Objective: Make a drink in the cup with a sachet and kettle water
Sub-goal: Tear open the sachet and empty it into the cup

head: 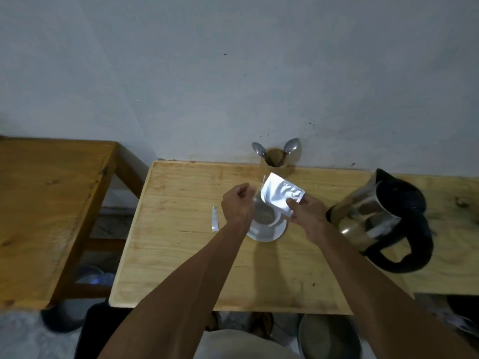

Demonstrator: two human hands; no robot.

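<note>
Here the right hand is pinching the lower edge of a silver sachet, holding it tilted above the cup. The left hand is sitting just beside the sachet's left corner, fingers curled loosely; whether it is gripping anything cannot be told. The cup is standing on a white saucer near the middle of the light wooden table. A torn silver strip is lying on the table, left of the saucer. The kettle is standing to the right, handle facing the person. A wooden holder with two spoons is standing against the wall behind the cup.
</note>
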